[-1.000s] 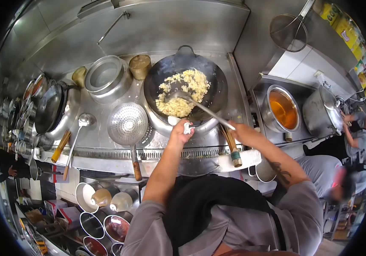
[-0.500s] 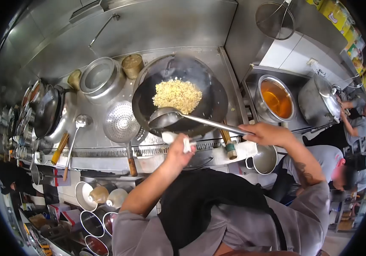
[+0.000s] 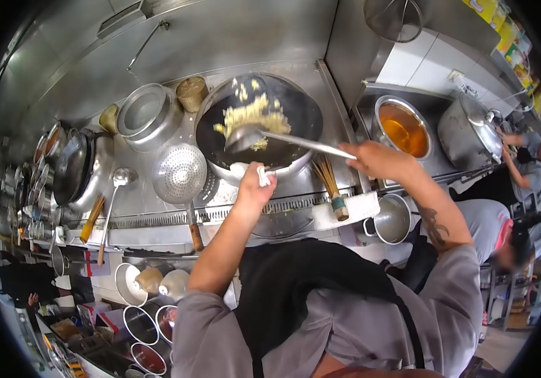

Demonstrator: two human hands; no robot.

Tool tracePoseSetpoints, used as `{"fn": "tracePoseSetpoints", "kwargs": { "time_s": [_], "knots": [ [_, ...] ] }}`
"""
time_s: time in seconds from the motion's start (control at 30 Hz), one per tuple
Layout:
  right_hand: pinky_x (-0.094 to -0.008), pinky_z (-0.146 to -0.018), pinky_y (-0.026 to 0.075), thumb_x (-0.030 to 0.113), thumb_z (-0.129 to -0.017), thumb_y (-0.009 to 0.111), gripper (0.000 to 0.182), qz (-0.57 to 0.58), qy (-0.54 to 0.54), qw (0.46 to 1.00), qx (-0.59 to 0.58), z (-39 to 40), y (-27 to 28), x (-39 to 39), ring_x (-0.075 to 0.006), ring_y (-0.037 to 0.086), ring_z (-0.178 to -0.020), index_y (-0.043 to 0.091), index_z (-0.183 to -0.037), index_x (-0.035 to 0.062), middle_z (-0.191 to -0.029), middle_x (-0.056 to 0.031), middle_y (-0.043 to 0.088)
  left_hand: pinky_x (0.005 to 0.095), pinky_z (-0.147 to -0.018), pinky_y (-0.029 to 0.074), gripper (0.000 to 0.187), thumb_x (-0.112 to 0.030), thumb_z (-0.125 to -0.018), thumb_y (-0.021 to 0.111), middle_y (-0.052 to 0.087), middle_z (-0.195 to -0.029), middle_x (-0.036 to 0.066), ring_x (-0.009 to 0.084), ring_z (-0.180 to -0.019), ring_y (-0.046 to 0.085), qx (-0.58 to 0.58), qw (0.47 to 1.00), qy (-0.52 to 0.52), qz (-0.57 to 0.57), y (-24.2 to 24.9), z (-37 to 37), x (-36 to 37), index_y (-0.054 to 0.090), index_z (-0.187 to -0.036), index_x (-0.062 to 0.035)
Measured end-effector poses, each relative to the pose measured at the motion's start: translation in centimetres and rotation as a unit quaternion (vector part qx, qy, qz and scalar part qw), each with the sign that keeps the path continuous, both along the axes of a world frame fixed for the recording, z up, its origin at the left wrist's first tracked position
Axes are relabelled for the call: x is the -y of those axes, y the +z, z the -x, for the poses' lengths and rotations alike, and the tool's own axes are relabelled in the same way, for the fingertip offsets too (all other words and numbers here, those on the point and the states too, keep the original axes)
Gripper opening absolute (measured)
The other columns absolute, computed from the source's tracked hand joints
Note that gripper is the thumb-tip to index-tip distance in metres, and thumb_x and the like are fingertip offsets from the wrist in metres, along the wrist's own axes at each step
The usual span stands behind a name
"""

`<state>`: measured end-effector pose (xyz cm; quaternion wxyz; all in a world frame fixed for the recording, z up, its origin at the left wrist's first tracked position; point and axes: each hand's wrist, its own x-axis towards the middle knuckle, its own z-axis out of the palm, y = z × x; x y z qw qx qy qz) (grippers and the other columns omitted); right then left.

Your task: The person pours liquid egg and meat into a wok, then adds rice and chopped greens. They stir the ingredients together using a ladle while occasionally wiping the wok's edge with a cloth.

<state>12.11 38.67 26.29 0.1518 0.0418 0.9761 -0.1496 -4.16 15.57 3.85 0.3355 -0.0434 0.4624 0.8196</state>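
Note:
A large dark wok (image 3: 305, 120) stands on the metal stove, with yellowish chopped food (image 3: 258, 116) spread and partly tossed up inside it. My left hand (image 3: 256, 186) is closed round a white cloth (image 3: 263, 176) at the wok's near rim; the wok's grip is hidden there. In my right hand (image 3: 377, 159) is the handle of a metal ladle (image 3: 242, 138), whose bowl sits over the near part of the wok beside the food.
Left of the wok lie a perforated skimmer (image 3: 181, 173), a lidded metal pot (image 3: 144, 112) and another ladle (image 3: 121, 177). A bamboo brush (image 3: 338, 205) rests at the front edge. Orange liquid fills a pot (image 3: 380, 126) at right. Other people stand at far right.
The wok has tilted and shifted slightly up and left with my left hand. The food, a compact heap before, is now scattered. My right hand and ladle have moved up and left.

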Motion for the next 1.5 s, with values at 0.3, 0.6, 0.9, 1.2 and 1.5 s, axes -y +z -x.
{"fn": "tracePoseSetpoints", "kwargs": {
  "time_s": [0.3, 0.6, 0.9, 1.2, 1.5],
  "knots": [
    [-0.0464, -0.080, 0.049, 0.022, -0.090, 0.053, 0.038, -0.056, -0.027, 0.998, 0.018, 4.3, -6.8, -1.9, -0.0366, 0.063, -0.089, 0.053, -0.124, 0.0039, -0.095, -0.0213, 0.064, 0.0268, -0.046, 0.043, 0.009, -0.016, -0.083, 0.054, 0.054, -0.071, 0.005, 0.0186, -0.061, 0.052, 0.241, 0.962, 0.003, -0.128, -0.3, 0.9, -0.9, 0.052, -0.086, -0.0079],
    [-0.0492, -0.076, 0.049, 0.019, -0.089, 0.052, 0.027, -0.066, -0.018, 0.998, -0.006, 3.0, -4.0, -5.4, -0.0396, 0.063, -0.086, 0.056, -0.109, 0.0004, -0.086, -0.0242, 0.064, 0.0265, -0.045, 0.040, 0.008, -0.018, -0.083, 0.057, 0.052, -0.071, 0.003, 0.0166, -0.059, 0.051, 0.232, 0.970, 0.013, -0.072, -1.3, 3.4, -1.3, 0.051, -0.088, -0.0151],
    [-0.0404, -0.052, 0.052, 0.022, -0.092, 0.053, 0.041, 0.125, -0.227, 0.963, -0.076, 16.3, -17.5, -3.7, -0.0288, 0.062, -0.057, 0.048, -0.126, -0.0002, -0.079, -0.0172, 0.064, 0.0317, -0.050, 0.041, 0.011, -0.027, -0.083, 0.055, 0.058, -0.075, 0.003, 0.0217, -0.066, 0.055, 0.241, 0.969, -0.047, -0.024, -3.2, 7.2, -3.5, 0.056, -0.085, -0.0159],
    [-0.0473, -0.077, 0.050, 0.020, -0.090, 0.053, 0.035, 0.037, -0.031, 0.996, -0.081, 7.2, -9.8, -3.2, -0.0400, 0.063, -0.087, 0.052, -0.118, -0.0012, -0.090, -0.0249, 0.065, 0.0345, -0.053, 0.048, 0.006, -0.016, -0.085, 0.055, 0.058, -0.075, 0.008, 0.0228, -0.066, 0.055, 0.261, 0.964, -0.046, -0.023, -7.4, 9.4, -3.9, 0.053, -0.085, -0.0106],
    [-0.0473, -0.068, 0.049, 0.019, -0.090, 0.053, 0.043, -0.005, -0.025, 0.993, -0.112, 3.3, -8.1, -1.6, -0.0399, 0.063, -0.074, 0.047, -0.128, -0.0009, -0.079, -0.0249, 0.062, 0.0276, -0.048, 0.045, 0.011, -0.017, -0.087, 0.055, 0.054, -0.080, 0.006, 0.0204, -0.067, 0.052, 0.304, 0.951, -0.019, -0.058, 4.1, 2.2, -0.4, 0.050, -0.087, -0.0076]
  ]
}}
